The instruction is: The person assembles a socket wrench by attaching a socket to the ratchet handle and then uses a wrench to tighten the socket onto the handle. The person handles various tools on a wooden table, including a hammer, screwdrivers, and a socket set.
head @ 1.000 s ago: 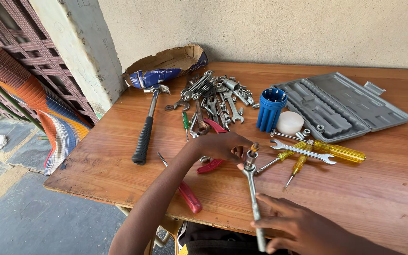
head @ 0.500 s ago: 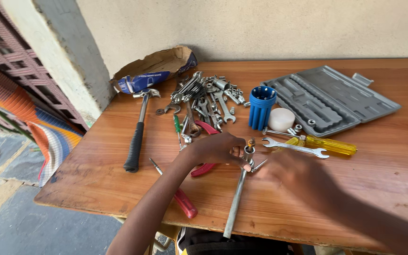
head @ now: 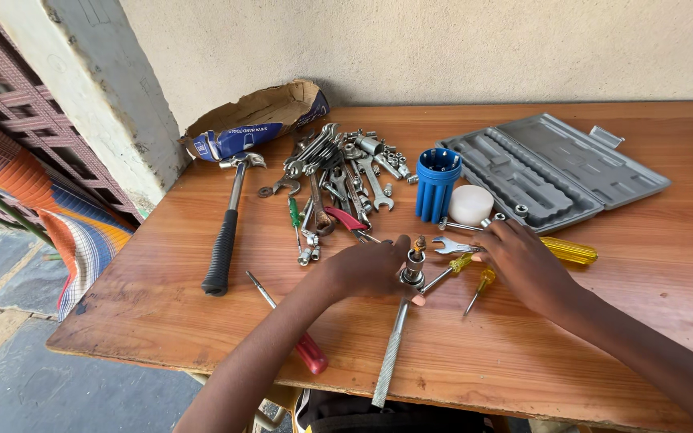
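On the tabletop (head: 162, 321), the left hand (head: 370, 269) grips the ratchet (head: 399, 321) by its head. The right hand (head: 523, 265) lies open, fingers spread over a yellow screwdriver (head: 567, 251).

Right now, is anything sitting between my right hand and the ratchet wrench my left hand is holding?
Yes: a small yellow-handled screwdriver lies between the right hand and the ratchet wrench under the left hand.

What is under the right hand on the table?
The right hand covers part of a yellow-handled screwdriver, whose handle sticks out beyond it. Anything else beneath the palm is hidden.
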